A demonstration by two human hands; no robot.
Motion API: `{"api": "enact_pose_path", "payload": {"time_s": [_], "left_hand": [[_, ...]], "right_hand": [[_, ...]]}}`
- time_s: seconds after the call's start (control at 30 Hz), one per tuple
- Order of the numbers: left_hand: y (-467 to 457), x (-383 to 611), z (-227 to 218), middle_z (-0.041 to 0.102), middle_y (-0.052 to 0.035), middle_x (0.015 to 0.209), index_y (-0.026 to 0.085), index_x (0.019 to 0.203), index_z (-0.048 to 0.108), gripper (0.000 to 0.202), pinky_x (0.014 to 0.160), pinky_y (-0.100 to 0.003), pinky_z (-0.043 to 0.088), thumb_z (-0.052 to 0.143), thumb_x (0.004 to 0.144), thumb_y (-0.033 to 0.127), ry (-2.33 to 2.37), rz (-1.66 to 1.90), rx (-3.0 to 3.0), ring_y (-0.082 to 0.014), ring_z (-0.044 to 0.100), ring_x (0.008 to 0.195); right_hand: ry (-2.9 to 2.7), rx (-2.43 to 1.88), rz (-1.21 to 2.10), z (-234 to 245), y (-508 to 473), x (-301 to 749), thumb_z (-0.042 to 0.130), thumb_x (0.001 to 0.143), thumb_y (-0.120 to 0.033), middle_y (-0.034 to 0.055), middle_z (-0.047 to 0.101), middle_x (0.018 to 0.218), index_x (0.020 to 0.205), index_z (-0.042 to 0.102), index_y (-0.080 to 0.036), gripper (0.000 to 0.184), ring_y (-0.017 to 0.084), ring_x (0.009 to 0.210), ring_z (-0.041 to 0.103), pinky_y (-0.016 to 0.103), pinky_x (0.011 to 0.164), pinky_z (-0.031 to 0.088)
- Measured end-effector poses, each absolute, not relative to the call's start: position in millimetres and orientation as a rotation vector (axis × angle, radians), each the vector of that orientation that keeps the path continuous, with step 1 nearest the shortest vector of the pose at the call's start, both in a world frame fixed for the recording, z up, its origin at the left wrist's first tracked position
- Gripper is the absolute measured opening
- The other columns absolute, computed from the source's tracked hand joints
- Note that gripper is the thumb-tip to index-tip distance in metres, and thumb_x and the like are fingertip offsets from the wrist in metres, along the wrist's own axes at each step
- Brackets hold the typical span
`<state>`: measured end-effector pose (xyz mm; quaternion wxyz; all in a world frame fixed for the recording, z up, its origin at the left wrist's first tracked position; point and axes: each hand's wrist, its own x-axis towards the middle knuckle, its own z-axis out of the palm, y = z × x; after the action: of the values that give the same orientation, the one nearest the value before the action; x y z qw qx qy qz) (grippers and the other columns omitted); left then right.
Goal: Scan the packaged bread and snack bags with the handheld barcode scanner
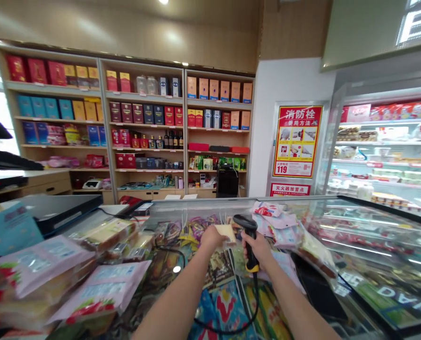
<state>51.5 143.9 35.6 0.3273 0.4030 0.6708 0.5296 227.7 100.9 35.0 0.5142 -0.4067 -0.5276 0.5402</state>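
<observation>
Pale packet pinched in left hand; black scanner gripped by right hand. Risk: trailing cable may be snagged, pink packets swept off glass counter.

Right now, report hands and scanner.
Left hand holds a pale packet. Right hand grips scanner, head at the packet. Cable trails below; pink packets lie close right.

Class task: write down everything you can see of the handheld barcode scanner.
The barcode scanner is black, plastic-looking and pistol-shaped, with a yellow band at the handle's foot. The right hand grips its handle, holding it upright, head turned toward the pale packet in the left hand. A black cable trails from its base above the freezer lid.
</observation>
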Motion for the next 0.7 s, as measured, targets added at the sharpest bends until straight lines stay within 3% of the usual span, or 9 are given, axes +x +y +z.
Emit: {"api": "enact_pose_path", "payload": {"time_s": [0.1, 0.2, 0.37, 0.53, 0.6, 0.7], "left_hand": [[150, 51, 32, 0.070, -0.0106, 0.072, 0.023, 0.058, 0.050, 0.036, 0.081, -0.031, 0.048, 0.083, 0.048, 0.012, 1.812, 1.298, 1.063, -0.0308, 0.064, 0.107], [150, 54, 32, 0.068, -0.0117, 0.069, 0.022, 0.050, 0.042, 0.042, 0.086, -0.035, 0.046, 0.077, 0.046, -0.001, 1.869, 1.257, 1.057, -0.0340, 0.061, 0.111], [150, 61, 28, 0.065, -0.0117, 0.073, 0.021, 0.051, 0.039, 0.039, 0.089, -0.035, 0.043, 0.068, 0.058, -0.003, 1.791, 1.427, 1.097, -0.0308, 0.060, 0.111], [163, 57, 18, 0.059, -0.0015, 0.067, 0.020, 0.066, 0.045, 0.024, 0.072, -0.029, 0.048, 0.066, 0.070, 0.008, 1.633, 1.717, 0.904, -0.0199, 0.064, 0.075], [169, 55, 15, 0.059, 0.0008, 0.067, 0.018, 0.075, 0.048, 0.023, 0.067, -0.028, 0.049, 0.067, 0.067, 0.007, 1.416, 1.853, 0.693, -0.0150, 0.061, 0.062], [173, 51, 15, 0.063, 0.0005, 0.070, 0.017, 0.083, 0.051, 0.032, 0.066, -0.028, 0.050, 0.068, 0.060, 0.002, 1.108, 1.963, 0.498, -0.0125, 0.061, 0.058]], "right_hand": [[-1.265, -0.991, 1.283, 34, 99, 222, 0.073, 0.062, -0.049, -0.0067, 0.052, 0.049, 0.078, 0.049, -0.021, 0.040, 0.011, 0.035, 0.048, 0.024, 0.033, 0.042], [-1.299, -0.990, 1.302, 39, 95, 221, 0.073, 0.063, -0.048, -0.0059, 0.052, 0.050, 0.076, 0.050, -0.021, 0.038, 0.011, 0.036, 0.048, 0.025, 0.035, 0.043], [-1.277, -0.988, 1.329, 44, 93, 224, 0.073, 0.062, -0.048, -0.0060, 0.052, 0.050, 0.075, 0.052, -0.020, 0.038, 0.010, 0.036, 0.047, 0.024, 0.035, 0.044], [-1.221, -0.992, 1.327, 43, 94, 227, 0.073, 0.062, -0.051, -0.0063, 0.052, 0.049, 0.077, 0.051, -0.019, 0.041, 0.009, 0.035, 0.046, 0.024, 0.035, 0.043], [-1.245, -0.970, 1.342, 43, 93, 228, 0.072, 0.064, -0.049, -0.0064, 0.053, 0.051, 0.079, 0.051, -0.019, 0.040, 0.009, 0.036, 0.047, 0.023, 0.036, 0.043], [-1.320, -0.968, 1.357, 45, 89, 229, 0.072, 0.066, -0.047, -0.0065, 0.054, 0.052, 0.082, 0.052, -0.019, 0.038, 0.009, 0.037, 0.048, 0.023, 0.036, 0.043]]}}
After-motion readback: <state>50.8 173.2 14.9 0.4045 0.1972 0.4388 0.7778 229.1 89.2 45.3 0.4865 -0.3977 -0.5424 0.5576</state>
